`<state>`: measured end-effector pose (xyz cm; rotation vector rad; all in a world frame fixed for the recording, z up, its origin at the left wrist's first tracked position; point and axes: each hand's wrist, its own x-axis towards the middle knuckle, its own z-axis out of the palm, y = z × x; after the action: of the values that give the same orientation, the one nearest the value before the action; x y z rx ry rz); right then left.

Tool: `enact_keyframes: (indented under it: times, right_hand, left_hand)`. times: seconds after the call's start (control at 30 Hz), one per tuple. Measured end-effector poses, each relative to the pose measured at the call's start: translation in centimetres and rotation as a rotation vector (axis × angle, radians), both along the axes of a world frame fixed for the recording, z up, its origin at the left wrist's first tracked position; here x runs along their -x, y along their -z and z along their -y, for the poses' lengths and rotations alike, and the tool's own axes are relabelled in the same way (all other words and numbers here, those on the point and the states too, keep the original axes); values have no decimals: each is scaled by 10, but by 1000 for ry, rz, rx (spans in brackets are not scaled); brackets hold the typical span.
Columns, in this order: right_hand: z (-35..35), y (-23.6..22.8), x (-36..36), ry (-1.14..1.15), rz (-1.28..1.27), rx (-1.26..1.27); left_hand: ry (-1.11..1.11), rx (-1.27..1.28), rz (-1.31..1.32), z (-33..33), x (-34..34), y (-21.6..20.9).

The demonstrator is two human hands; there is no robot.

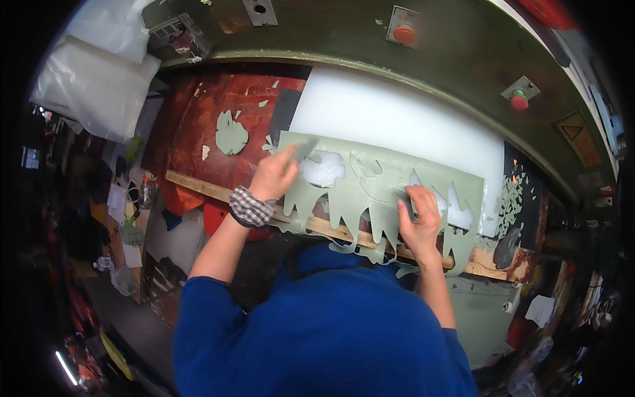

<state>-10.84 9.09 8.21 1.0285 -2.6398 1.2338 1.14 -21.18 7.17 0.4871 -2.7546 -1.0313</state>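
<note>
You are looking down over your own blue-sleeved arms at a die-cutting bench, where a sheet of grey-green material (pixel 387 178) lies across a white cutting board (pixel 397 116) in the middle of the view, its lower edge hanging over a wooden strip (pixel 198 188) that runs from nine o'clock towards four o'clock. Your left hand (pixel 274 175), with a checked band at the wrist, rests on the sheet's left end at about ten o'clock from centre, fingers extended and pressing flat, gripping nothing. Your right hand (pixel 417 215), at about four o'clock, lies on the sheet with its fingers curled onto a cut edge; whether they pinch it or only press on it cannot be told. The sheet looks well used: several shapes are already cut out of it, leaving holes through which the white board shows and a jagged, toothed lower edge. One cut piece (pixel 231 132) sits apart on the red-brown bench top (pixel 198 112) at ten o'clock, and small offcuts (pixel 509 202) lie scattered at three o'clock. Uncut material seems to remain mainly along the sheet's upper band. Two red buttons (pixel 405 33) stand on the green machine frame at one o'clock.
</note>
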Motion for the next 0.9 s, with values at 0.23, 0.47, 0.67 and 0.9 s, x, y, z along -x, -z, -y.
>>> enact_keyframes:
  times: [0.23, 0.47, 0.67, 0.9]
  right_hand:
    - [63, -20, -30, -154, 410, 188]
    - [73, -4, -37, -30, 1027, 176]
    - [41, -10, -45, -282, 720, 246]
    - [-25, -14, -42, -48, 440, 95]
  left_hand:
    - [-212, -1395, -420, -37, 23, -31]
    - [-16, -1269, -336, -75, 21, -34]
    - [9, -968, -96, -82, 19, -36]
    - [-162, -953, -285, -69, 54, -44]
